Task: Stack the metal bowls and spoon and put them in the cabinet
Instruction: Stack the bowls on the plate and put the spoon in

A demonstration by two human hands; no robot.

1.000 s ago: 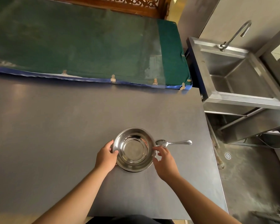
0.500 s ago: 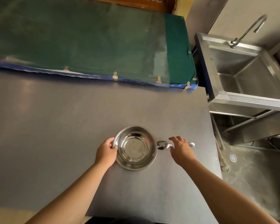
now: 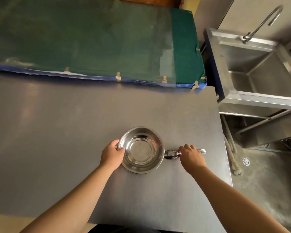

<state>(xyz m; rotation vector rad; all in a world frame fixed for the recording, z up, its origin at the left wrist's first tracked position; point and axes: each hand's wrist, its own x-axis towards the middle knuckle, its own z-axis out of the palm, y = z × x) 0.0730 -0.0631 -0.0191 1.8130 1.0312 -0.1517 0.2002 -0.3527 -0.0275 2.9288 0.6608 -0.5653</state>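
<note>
Shiny metal bowls (image 3: 141, 149) sit nested as one stack on the dark grey table (image 3: 57, 132), near its front right. My left hand (image 3: 112, 153) grips the stack's left rim, thumb over the edge. A metal spoon (image 3: 170, 154) lies flat just right of the bowls, its handle pointing right. My right hand (image 3: 191, 155) rests over the handle with fingers curled on it; only the spoon's bowl and handle tip show. No cabinet is in view.
A green cloth-covered surface (image 3: 91, 39) with a blue edge borders the table's far side. A steel sink (image 3: 259, 73) with a curved tap (image 3: 262, 22) stands to the right, across a gap. The floor with a drain (image 3: 246, 161) lies beyond the table's right edge.
My right hand left the bowl's right rim, moved right to the spoon and closed its fingers on the handle. The left hand stayed on the bowls.
</note>
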